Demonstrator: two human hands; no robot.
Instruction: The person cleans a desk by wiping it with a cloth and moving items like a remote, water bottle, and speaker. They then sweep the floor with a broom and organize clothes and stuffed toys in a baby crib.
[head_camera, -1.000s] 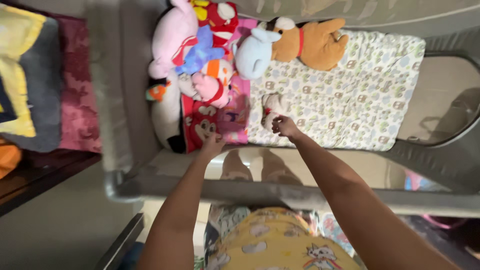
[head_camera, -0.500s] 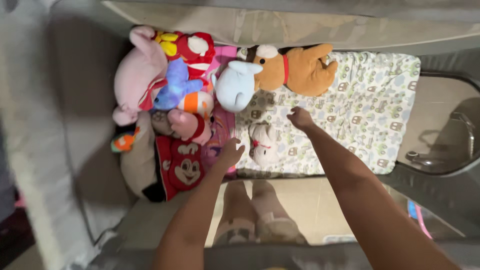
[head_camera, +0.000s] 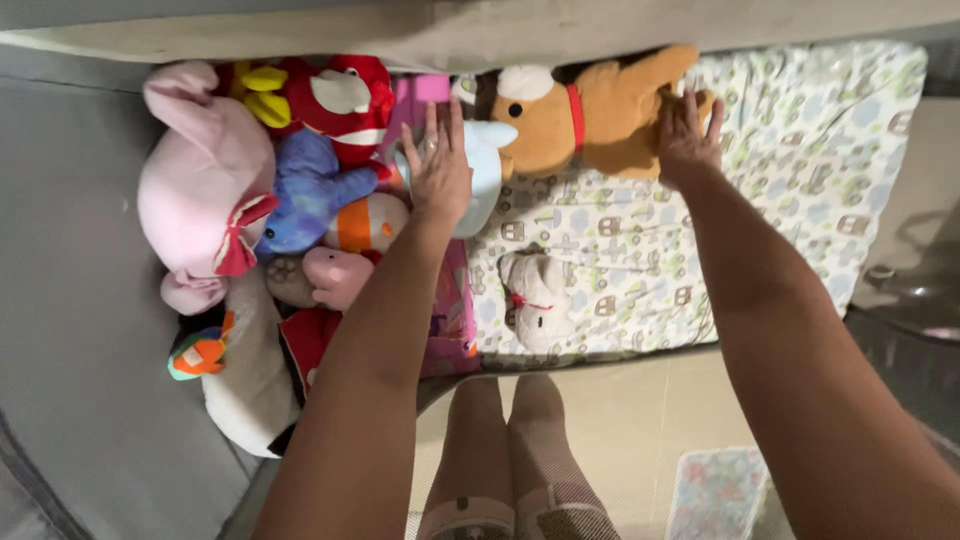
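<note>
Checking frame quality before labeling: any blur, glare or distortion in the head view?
Head view: dim, warm indoor light, no glare; soft shadows under the forearms. Left hand on the pale blue plush and right hand on the brown plush dog look slightly soft; the patterned mattress print is readable. Forearms loom large near the lens, so wide-angle stretch seems likely.

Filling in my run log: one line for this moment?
left hand: on light blue plush | right hand: on brown plush dog | patterned mattress underneath
</note>
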